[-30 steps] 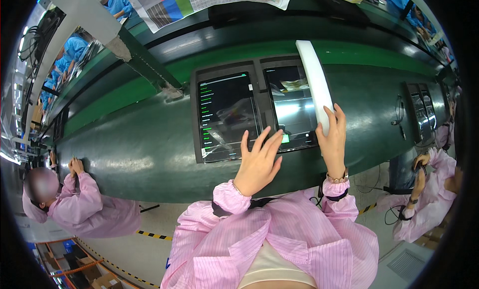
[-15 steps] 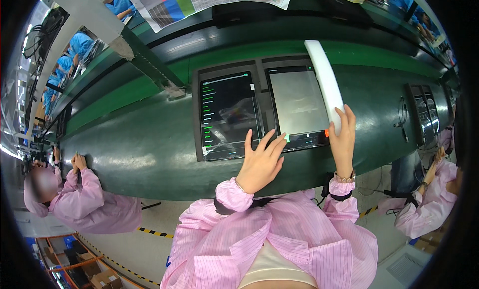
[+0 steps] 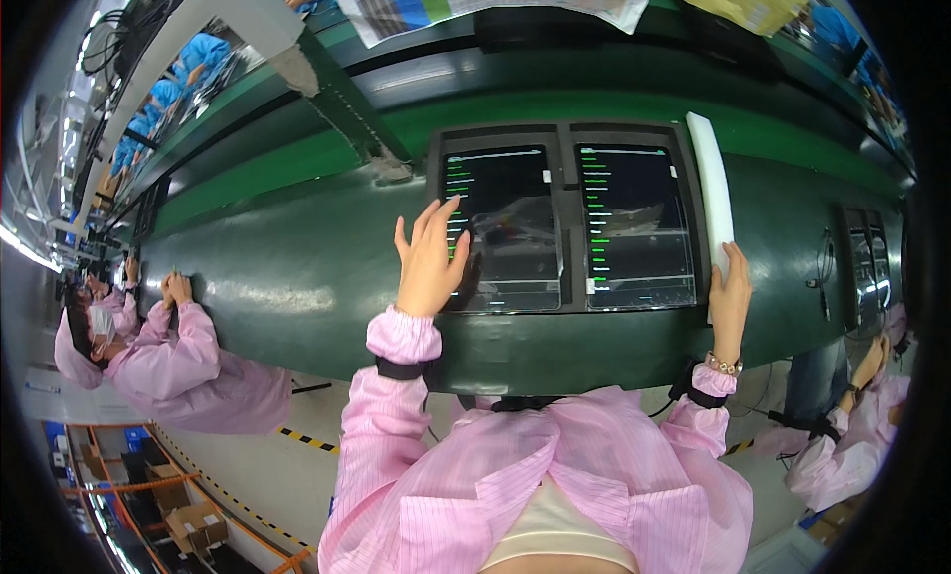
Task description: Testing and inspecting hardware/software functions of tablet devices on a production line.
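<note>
Two tablet-like screens lie side by side in a dark foam tray on the green bench. The left tablet [image 3: 505, 227] and the right tablet [image 3: 639, 227] both show a dark screen with a list of green and white lines. My left hand [image 3: 430, 262] is over the left tablet's left edge, fingers spread, fingertips at the list; whether they touch the glass I cannot tell. A long white foam strip [image 3: 709, 178] lies along the tray's right side. My right hand [image 3: 731, 289] is closed round its near end, thumb on the left, and hides part of it.
The dark foam tray [image 3: 568, 143] frames both tablets. To the right are a black cable [image 3: 822, 277] and another tray with screens [image 3: 864, 252]. A green post [image 3: 347, 118] rises behind at left. Co-workers in pink sit at the left [image 3: 188, 366] and right [image 3: 852, 435].
The right tablet's screen has turned from plain light grey to a dark list. My left hand has moved from its lower left corner to the left tablet. My right hand stays at the foam strip.
</note>
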Tool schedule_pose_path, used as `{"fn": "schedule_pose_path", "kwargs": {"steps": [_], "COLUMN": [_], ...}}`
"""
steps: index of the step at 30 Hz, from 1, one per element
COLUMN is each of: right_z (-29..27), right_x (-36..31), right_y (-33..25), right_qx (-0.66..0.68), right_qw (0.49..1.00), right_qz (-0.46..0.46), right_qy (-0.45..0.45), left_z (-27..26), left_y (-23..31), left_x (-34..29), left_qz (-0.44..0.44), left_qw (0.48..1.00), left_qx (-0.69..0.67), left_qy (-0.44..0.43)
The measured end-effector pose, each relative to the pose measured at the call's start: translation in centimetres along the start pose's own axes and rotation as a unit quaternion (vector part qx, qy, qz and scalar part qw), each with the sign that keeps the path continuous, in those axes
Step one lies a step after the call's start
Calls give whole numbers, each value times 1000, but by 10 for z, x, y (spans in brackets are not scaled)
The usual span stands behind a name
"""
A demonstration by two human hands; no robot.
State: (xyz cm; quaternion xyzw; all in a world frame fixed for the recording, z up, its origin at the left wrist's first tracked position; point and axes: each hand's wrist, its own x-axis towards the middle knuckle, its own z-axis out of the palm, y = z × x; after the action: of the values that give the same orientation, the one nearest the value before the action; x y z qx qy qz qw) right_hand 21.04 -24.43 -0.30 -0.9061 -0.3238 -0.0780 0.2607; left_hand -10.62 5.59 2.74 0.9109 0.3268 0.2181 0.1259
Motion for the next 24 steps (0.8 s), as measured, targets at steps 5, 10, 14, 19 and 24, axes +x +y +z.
{"fn": "schedule_pose_path", "kwargs": {"steps": [5,10,14,19,24], "right_z": [7,5,0,-14,-5], "right_x": [-3,-3,7,31,56], "right_y": [6,-13,-42,-102,-134], "right_qx": [-73,-81,-54,83,128], "right_qw": [997,996,994,986,955], "right_qz": [-11,-26,-95,-136,-166], "right_qy": [-18,-1,22,-44,-209], "left_z": [8,19,17,13,19], "left_y": [-21,-31,-26,-23,-38], "left_x": [24,27,23,10,-14], "left_qz": [-16,-5,-16,-47,-114], "left_qw": [999,995,998,998,984], "left_qx": [37,88,46,-12,-101], "left_qy": [-16,-51,-27,-27,-89]}}
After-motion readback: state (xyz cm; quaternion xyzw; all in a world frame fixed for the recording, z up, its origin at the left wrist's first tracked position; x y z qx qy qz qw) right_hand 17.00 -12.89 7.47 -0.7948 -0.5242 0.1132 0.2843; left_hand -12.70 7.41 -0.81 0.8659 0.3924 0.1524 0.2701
